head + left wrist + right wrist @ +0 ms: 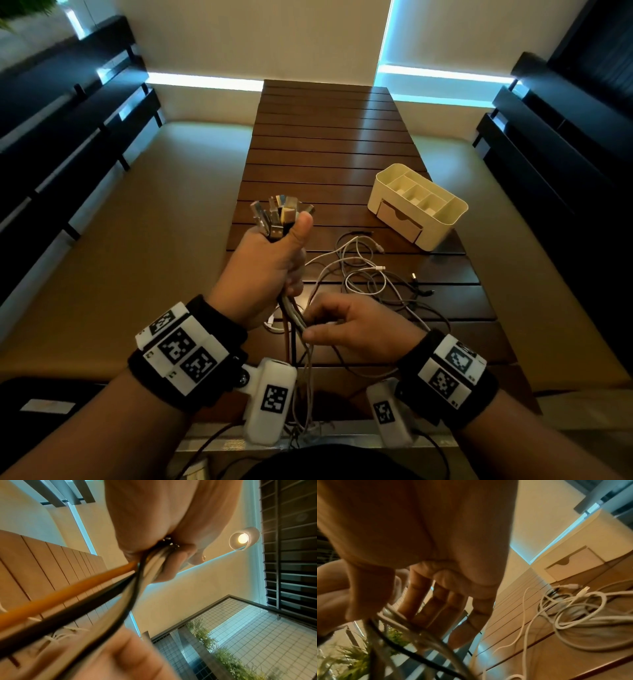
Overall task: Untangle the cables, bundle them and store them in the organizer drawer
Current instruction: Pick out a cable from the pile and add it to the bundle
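Observation:
My left hand (267, 260) is raised over the near part of the wooden table (325, 137). It grips a bunch of cables (291, 318) in a fist, thumb up, with their USB plugs (281, 212) fanned out above it. The wrist view shows that fist (163, 520) closed on an orange cable (68, 592), a black one and pale ones. Just below, my right hand (349, 329) pinches the hanging strands between thumb and fingers (423, 601). Their loose tails lie tangled on the table (363, 270). The cream organizer (445, 209) stands at the right, its drawer (399, 219) sticking out slightly.
White and dark cable loops (573, 615) spread between my right hand and the organizer. Tan bench cushions (154, 222) flank the slatted table on both sides, with dark slatted backs beyond them. Some cables hang over the near table edge toward my lap.

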A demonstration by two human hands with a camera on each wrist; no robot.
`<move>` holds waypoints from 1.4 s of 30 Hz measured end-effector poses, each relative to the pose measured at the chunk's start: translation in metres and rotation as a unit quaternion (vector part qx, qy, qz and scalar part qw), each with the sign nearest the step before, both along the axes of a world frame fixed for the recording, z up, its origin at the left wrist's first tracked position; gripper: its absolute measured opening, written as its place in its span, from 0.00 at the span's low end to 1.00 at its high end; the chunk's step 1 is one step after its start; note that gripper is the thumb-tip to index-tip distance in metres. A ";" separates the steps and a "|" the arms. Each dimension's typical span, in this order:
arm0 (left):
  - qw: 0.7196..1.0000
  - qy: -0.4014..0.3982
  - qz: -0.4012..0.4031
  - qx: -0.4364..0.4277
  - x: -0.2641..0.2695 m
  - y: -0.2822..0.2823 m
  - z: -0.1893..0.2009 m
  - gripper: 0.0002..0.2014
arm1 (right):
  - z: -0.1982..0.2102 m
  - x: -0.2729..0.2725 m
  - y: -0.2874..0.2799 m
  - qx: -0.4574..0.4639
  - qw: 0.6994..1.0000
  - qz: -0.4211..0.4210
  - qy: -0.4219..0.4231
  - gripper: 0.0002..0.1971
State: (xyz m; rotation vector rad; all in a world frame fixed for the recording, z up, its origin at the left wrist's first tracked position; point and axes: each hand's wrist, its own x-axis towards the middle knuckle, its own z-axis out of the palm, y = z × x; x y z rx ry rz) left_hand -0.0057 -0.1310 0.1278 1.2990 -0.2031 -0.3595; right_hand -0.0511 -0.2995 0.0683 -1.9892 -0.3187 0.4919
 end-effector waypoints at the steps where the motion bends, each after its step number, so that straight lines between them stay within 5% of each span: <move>1: 1.000 0.004 0.003 -0.009 0.001 0.002 0.001 0.16 | -0.003 0.000 -0.005 -0.015 1.000 -0.002 0.003 0.08; 8: 0.999 0.015 0.029 -0.010 -0.005 0.000 0.000 0.16 | -0.008 -0.007 -0.022 -0.040 0.995 -0.058 -0.074 0.06; 16: 0.999 0.010 0.031 0.015 -0.007 0.010 0.000 0.15 | 0.004 -0.015 -0.036 -0.007 0.993 -0.115 -0.015 0.08; 21: 0.965 -0.108 -0.113 0.209 -0.021 0.004 -0.001 0.10 | 0.040 -0.013 -0.031 0.097 0.987 -0.128 -0.029 0.11; 24: 0.942 -0.132 -0.173 0.254 -0.026 0.001 0.001 0.06 | 0.052 -0.007 -0.035 0.063 0.988 -0.115 -0.079 0.05; 29: 0.976 -0.045 -0.032 0.212 -0.008 0.032 -0.007 0.11 | 0.035 -0.007 -0.074 0.037 0.983 -0.175 -0.038 0.05; 32: 0.963 -0.049 0.006 0.263 -0.004 0.039 -0.012 0.12 | 0.032 -0.007 -0.080 0.045 0.980 -0.193 -0.029 0.07; 36: 0.948 -0.105 0.087 0.288 -0.003 0.021 -0.010 0.04 | 0.035 0.001 -0.058 -0.186 0.979 -0.066 -0.048 0.05; 39: 0.942 -0.156 0.031 0.294 -0.007 0.002 -0.011 0.05 | 0.040 0.004 -0.041 -0.209 0.975 -0.037 -0.072 0.05; 42: 0.946 -0.158 -0.067 0.276 -0.014 -0.012 -0.012 0.06 | 0.048 0.006 -0.033 -0.116 0.981 -0.083 -0.133 0.05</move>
